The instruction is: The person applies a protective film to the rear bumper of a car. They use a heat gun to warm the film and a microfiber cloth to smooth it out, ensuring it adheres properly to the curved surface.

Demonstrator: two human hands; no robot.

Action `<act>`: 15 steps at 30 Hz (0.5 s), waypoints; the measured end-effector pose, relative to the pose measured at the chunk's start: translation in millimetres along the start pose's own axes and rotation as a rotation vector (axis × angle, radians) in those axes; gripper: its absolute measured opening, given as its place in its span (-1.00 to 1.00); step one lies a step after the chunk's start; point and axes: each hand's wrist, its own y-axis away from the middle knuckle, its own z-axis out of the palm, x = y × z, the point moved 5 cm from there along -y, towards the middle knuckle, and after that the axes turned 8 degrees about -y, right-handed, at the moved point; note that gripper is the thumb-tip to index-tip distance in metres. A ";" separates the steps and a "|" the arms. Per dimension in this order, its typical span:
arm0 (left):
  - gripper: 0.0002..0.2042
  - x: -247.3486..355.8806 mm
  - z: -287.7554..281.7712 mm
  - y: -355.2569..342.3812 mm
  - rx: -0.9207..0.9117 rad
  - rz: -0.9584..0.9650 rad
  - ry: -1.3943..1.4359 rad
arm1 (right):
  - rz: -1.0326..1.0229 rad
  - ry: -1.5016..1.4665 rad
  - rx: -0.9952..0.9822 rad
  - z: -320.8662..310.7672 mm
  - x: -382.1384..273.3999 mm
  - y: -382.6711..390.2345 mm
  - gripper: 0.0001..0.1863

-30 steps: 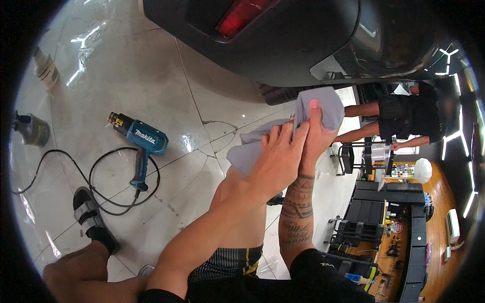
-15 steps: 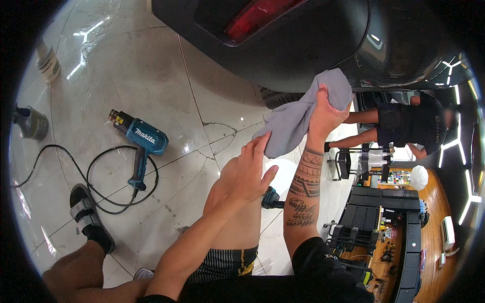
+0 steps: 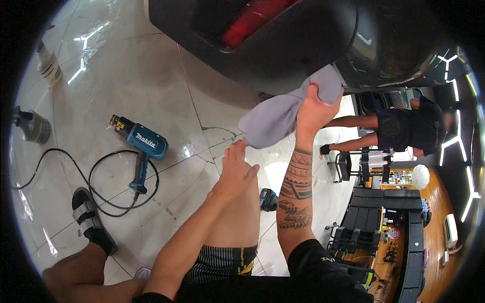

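My right hand (image 3: 318, 111) is closed on a lilac-grey cloth (image 3: 268, 121), holding its upper end at the lower edge of the dark car bumper (image 3: 273, 60), below a red reflector (image 3: 252, 20). The cloth's loose end hangs down to the left. My left hand (image 3: 235, 171) is over my bare thigh, fingertips near that end, fingers slightly bent and thumb apart, holding nothing that shows. A teal heat gun (image 3: 146, 141) lies on the tiled floor to the left with its black cord coiled around it. A second teal tool (image 3: 269, 199) shows between my forearms.
A spray bottle (image 3: 49, 68) and a grey container (image 3: 33, 126) stand at the far left. Another person (image 3: 409, 126) in dark clothes is at the right beside a black trolley (image 3: 346, 166). Dark cabinets (image 3: 384, 199) and a workbench with tools line the right side.
My left hand has come away from the cloth, down and left toward my thigh. My right hand has moved up with the cloth to the bumper's edge, leaving the loose end hanging.
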 end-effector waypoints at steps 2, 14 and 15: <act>-0.26 -7.0 2.8 4.6 0.034 0.001 0.008 | 0.007 -0.087 0.004 -5.9 7.1 2.0 -0.67; -0.72 -134.4 -112.9 45.6 0.638 -0.351 -0.414 | 0.024 -0.184 0.082 -7.9 8.3 15.2 -0.75; -0.72 -149.7 -133.7 53.4 0.699 -0.404 -0.574 | 0.024 -0.175 0.092 -6.3 6.2 14.7 -0.75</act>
